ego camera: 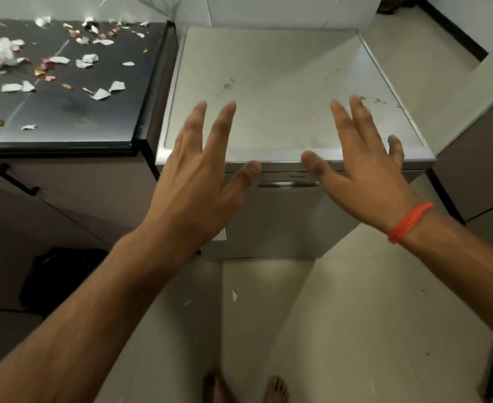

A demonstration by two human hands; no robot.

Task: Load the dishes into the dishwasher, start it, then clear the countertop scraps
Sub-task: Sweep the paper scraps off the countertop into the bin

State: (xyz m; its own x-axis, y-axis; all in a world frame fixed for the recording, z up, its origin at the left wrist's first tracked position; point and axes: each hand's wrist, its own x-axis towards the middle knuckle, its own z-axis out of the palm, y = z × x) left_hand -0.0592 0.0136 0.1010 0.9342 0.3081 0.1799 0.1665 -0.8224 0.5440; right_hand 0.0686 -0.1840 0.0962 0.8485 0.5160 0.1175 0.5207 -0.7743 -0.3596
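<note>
A silver dishwasher (286, 71) stands in front of me with its door closed; its recessed handle (289, 184) shows between my hands. My left hand (198, 175) hovers over the front left corner with fingers straight and spread, holding nothing. My right hand (367, 167), with an orange band at the wrist, hovers over the front right part, fingers spread and empty too. On the black countertop (73, 112) to the left lie several torn paper scraps (100, 93) and bits of peel. No dishes are in view.
Brown cabinets (73, 193) sit under the countertop and at the right. A black bag (56, 277) lies on the floor at the left. Small scraps (235, 295) dot the pale floor tiles, and my bare feet (245, 388) stand before the dishwasher.
</note>
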